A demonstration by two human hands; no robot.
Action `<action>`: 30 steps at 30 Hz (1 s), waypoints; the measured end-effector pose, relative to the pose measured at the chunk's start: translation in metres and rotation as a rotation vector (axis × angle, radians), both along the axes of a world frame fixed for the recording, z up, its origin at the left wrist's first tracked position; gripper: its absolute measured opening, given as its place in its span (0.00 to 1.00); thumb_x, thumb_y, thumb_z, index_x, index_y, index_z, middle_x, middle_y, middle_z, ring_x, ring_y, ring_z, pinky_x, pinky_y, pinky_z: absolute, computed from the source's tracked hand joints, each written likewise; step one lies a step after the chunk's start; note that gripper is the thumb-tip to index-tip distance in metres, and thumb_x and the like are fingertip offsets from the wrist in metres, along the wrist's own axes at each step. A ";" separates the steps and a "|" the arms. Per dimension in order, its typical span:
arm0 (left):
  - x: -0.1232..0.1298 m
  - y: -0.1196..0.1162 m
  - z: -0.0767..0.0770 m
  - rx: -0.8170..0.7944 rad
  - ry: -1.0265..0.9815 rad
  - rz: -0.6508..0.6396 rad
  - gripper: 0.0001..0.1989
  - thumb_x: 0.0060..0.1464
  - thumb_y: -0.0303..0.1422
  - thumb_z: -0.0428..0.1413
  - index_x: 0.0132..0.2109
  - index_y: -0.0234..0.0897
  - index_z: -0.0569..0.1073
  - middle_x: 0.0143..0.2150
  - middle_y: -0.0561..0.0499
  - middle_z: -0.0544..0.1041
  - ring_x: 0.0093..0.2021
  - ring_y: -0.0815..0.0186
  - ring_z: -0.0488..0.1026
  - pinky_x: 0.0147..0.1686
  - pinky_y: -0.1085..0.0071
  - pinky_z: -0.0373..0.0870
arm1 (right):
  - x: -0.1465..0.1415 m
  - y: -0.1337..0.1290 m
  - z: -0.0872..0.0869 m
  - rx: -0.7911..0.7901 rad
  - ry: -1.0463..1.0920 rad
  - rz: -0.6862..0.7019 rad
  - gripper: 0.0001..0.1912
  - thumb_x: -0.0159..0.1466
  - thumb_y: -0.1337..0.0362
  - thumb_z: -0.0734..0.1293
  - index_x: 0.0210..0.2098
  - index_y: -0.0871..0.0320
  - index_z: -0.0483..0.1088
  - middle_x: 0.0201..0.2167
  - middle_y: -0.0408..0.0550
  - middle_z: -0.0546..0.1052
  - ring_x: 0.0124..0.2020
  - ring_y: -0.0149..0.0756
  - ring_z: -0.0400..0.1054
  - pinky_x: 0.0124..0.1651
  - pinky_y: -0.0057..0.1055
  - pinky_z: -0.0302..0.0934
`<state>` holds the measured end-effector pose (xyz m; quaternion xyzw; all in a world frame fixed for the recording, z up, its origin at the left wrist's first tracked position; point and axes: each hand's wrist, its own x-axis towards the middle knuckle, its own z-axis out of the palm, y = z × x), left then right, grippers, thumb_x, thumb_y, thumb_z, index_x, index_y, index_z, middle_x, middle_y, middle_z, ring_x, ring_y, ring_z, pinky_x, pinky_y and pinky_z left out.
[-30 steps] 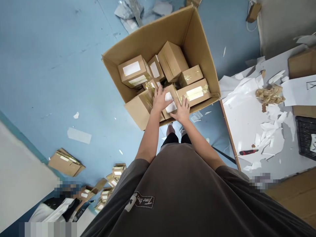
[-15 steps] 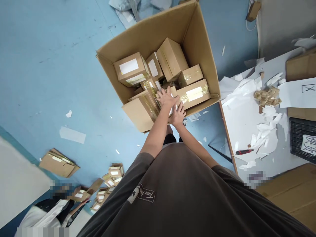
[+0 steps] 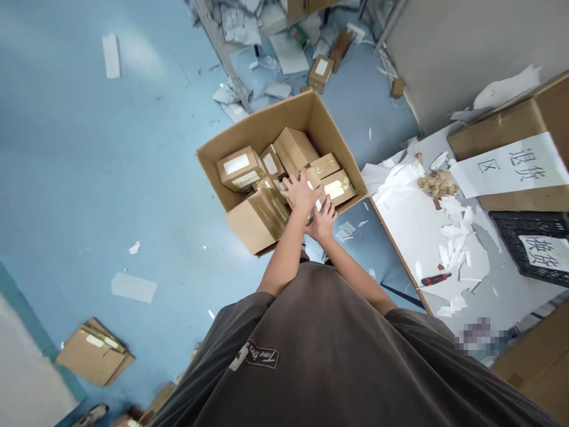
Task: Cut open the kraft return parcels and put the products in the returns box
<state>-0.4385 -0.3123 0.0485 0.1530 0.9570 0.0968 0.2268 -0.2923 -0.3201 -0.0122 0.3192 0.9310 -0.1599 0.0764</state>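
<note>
A large open carton (image 3: pixel 267 121) stands on the floor in front of me, filled with several taped cardboard boxes, some bearing white labels. Both hands reach into its near side and grip a small cardboard box (image 3: pixel 313 176) with a white label. My left hand (image 3: pixel 301 193) lies over the left and top of that box, fingers spread against it. At its near right end, my right hand (image 3: pixel 323 222) curls round it; the palms hide part of the box. Close by on the right lies a taped, labelled box (image 3: pixel 338 188), and on the left a tilted plain box (image 3: pixel 253 224).
To the right, a white table (image 3: pixel 400 228) carries torn paper, crumpled brown paper (image 3: pixel 438 185), a red-and-black utility knife (image 3: pixel 435 279) and a black crate (image 3: pixel 507 237). Flattened cardboard (image 3: pixel 95 351) lies at lower left. Paper scraps and a small box (image 3: pixel 320 71) lie beyond the carton.
My view has shifted, so the carton appears smaller and lower, and more of the floor behind it shows. Both hands stay on the small box, whose top shows more.
</note>
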 end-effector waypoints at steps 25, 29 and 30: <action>0.408 0.357 -0.003 0.016 0.000 -0.927 0.47 0.64 0.60 0.57 0.82 0.51 0.54 0.74 0.36 0.65 0.73 0.37 0.57 0.65 0.44 0.67 | 0.373 0.265 -0.003 0.030 -0.017 -0.821 0.58 0.59 0.42 0.76 0.81 0.54 0.57 0.84 0.67 0.42 0.74 0.78 0.47 0.66 0.63 0.52; 0.436 0.374 -0.045 -0.098 -0.152 -0.863 0.50 0.60 0.60 0.60 0.81 0.46 0.56 0.74 0.32 0.65 0.72 0.36 0.61 0.64 0.42 0.68 | 0.431 0.299 -0.028 -0.172 0.011 -0.718 0.65 0.52 0.43 0.82 0.82 0.50 0.55 0.84 0.65 0.41 0.76 0.79 0.46 0.69 0.66 0.49; 0.438 0.375 -0.053 -0.126 -0.181 -0.831 0.50 0.60 0.60 0.60 0.81 0.45 0.56 0.74 0.31 0.64 0.72 0.35 0.61 0.64 0.41 0.68 | 0.443 0.308 -0.034 -0.217 0.024 -0.668 0.67 0.50 0.45 0.84 0.82 0.49 0.55 0.85 0.64 0.40 0.76 0.79 0.46 0.70 0.67 0.48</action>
